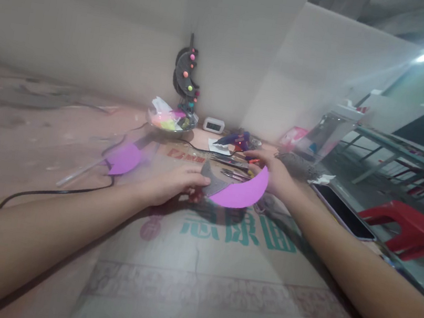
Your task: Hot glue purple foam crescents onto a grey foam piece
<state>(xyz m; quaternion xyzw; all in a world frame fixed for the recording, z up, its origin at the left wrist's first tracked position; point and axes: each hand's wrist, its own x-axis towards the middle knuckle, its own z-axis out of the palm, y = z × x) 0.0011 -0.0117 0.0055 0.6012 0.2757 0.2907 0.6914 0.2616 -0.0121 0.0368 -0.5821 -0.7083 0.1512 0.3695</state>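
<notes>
My left hand [180, 183] is closed, pinching a crescent with a dark grey part [214, 180] and a bright purple part [241, 191]. The purple part overlaps the grey and curves up to the right. My right hand [264, 167] reaches over small tools behind the purple tip, its fingers apart and partly hidden. Beside its fingertips lies something orange [253, 161]. Scissors or similar slim metal tools [235, 175] rest just left of it. A dark blue glue gun [234, 140] lies on a white paper beyond.
Printed cardboard [197, 258] covers the tabletop. A clear bowl of coloured scraps [172, 121], a grey crescent ornament with coloured balls [187, 70] and a small white clock [214, 125] stand behind. Left are another purple piece [124, 159] and a black cable [55, 192]; right, a phone [343, 210].
</notes>
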